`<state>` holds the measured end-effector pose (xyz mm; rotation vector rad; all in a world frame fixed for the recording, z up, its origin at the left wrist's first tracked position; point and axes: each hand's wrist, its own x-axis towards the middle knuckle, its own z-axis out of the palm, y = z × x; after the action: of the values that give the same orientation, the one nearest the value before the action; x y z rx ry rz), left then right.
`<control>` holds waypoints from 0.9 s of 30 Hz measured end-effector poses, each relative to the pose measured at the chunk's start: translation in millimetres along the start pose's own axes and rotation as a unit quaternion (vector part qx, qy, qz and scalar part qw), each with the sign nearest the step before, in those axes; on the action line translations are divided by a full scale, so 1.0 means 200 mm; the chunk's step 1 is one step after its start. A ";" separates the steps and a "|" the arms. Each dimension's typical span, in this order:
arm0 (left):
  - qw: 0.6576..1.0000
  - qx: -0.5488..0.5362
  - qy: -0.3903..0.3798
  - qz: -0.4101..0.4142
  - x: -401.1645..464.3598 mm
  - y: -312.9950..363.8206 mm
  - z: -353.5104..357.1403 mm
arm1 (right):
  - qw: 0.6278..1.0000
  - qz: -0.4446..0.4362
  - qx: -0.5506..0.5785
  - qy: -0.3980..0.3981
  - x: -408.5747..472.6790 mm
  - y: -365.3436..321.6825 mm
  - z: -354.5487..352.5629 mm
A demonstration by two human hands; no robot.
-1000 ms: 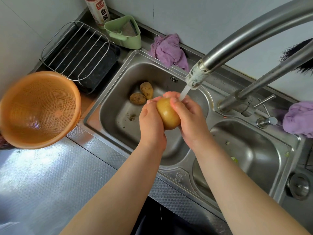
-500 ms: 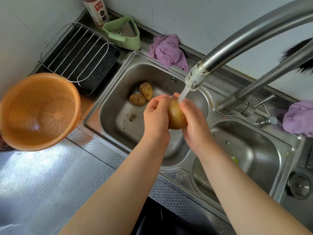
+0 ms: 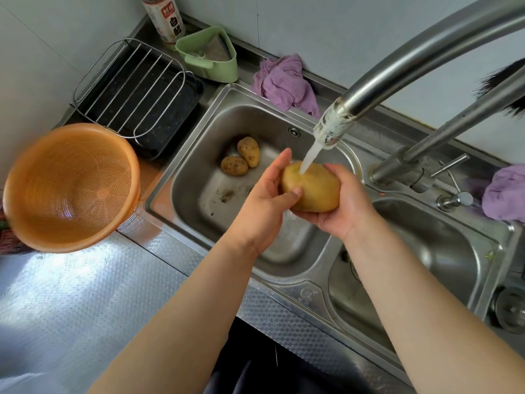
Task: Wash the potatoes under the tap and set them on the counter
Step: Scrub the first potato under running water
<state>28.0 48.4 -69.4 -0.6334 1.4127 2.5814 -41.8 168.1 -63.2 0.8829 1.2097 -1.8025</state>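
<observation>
Right hand [image 3: 345,204] cups a large potato [image 3: 312,186] from below, fingers curled round it, over the left sink basin [image 3: 196,155]. Left hand [image 3: 265,194] mostly spread, thumb pressing the potato's near side. Tap [image 3: 333,127] stream hits the potato's top. Two unwashed potatoes [image 3: 241,159] lie touching at the basin's far end. Orange colander [image 3: 72,186] on the tabletop [image 3: 71,308], left.

Water from the tap [image 3: 338,125] runs onto a big potato [image 3: 312,189] held over the sink [image 3: 199,172]. The right hand [image 3: 345,203] cups it from below, and the left hand [image 3: 264,194] touches its side. Two more potatoes [image 3: 241,160] lie in the sink.
</observation>
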 end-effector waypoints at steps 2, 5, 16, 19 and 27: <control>0.999 0.006 0.025 0.022 0.00 -0.01 0.02 | 1.000 -0.007 0.007 -0.005 0.00 0.01 0.00; 0.994 -0.056 0.084 0.039 0.02 0.00 0.06 | 0.998 -0.066 -0.010 -0.009 -0.01 0.02 0.03; 0.976 0.103 0.182 0.055 0.05 0.09 0.15 | 0.997 -0.076 -0.003 0.004 -0.04 0.05 0.07; 0.971 0.229 -0.010 0.063 0.04 0.10 0.07 | 0.999 0.022 0.038 -0.026 -0.05 0.00 0.03; 0.950 0.284 0.089 0.092 0.07 0.06 0.08 | 0.987 -0.021 0.058 -0.152 -0.06 0.06 0.01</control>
<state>6.1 52.8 -58.9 -0.6722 2.2389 2.0956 -26.6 165.1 -57.2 0.6209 0.9429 -1.9730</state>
